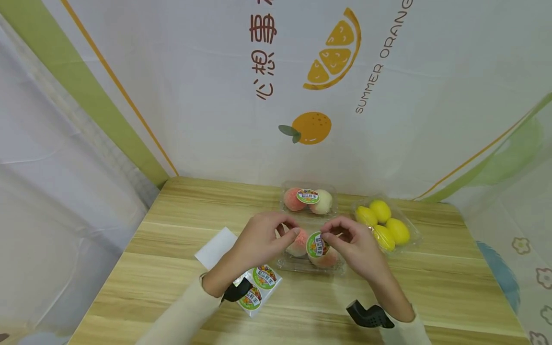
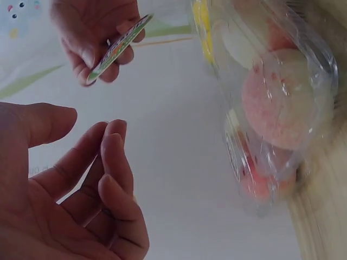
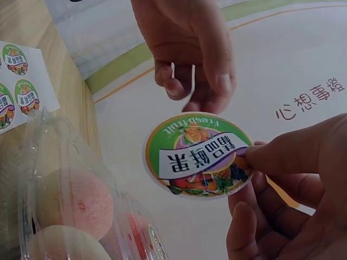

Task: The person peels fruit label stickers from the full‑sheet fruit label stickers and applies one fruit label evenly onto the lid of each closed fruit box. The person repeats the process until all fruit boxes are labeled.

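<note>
Right hand point(image 1: 353, 244) pinches round green-rimmed fruit sticker point(image 1: 316, 244) by its edge above clear plastic clamshell of peaches point(image 1: 311, 258); left hand point(image 1: 263, 239) alongside, fingers loosely curled, holding nothing.

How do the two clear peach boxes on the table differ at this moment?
The far peach box already wears a round fruit sticker on its lid; the near peach box has none stuck on yet. The far box stands clear of both hands; the near box sits under them, the right hand pinching a loose sticker above it and the left hand alongside. Both are clear clamshells holding pink-and-cream peaches.
</note>
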{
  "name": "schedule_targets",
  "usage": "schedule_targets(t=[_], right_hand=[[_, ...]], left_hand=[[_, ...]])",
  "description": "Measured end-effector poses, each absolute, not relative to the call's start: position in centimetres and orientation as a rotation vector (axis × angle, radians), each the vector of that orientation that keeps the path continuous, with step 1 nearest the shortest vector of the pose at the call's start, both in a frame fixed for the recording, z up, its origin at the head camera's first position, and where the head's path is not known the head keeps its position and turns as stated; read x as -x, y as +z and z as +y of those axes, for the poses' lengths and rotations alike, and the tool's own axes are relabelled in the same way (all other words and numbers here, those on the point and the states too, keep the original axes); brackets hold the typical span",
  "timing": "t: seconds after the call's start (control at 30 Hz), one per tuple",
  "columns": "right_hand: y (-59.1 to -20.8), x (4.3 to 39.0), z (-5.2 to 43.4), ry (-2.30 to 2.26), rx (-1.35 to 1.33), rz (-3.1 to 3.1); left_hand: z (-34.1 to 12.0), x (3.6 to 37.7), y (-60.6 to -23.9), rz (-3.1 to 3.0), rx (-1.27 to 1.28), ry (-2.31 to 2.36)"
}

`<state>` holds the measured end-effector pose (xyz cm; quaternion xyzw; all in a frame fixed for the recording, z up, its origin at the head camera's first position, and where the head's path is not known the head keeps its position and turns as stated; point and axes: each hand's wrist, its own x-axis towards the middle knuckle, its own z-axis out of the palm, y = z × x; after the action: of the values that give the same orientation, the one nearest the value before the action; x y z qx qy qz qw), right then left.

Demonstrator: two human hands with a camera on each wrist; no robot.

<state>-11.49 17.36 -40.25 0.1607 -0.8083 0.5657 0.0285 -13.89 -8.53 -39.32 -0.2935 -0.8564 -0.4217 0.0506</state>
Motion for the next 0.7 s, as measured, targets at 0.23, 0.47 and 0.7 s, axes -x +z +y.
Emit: schedule_targets(t=[0.23,0.47,0.7], right_hand=[[-40.5,11.8,17.2,1.703,-0.560,-2.491],[-40.4,11.9,17.0,1.693,-0.554,-2.502],[-40.4,11.9,16.8,1.681,-0.538,-2.516]], left_hand=[[-6.7,14.1,-39.5,-2.577,0.953,-1.264],[-5.8,14.4,-40.1,-2.564,0.977,-1.261],[-5.6,14.4,-40.4,-2.551,0.993,-1.302]])
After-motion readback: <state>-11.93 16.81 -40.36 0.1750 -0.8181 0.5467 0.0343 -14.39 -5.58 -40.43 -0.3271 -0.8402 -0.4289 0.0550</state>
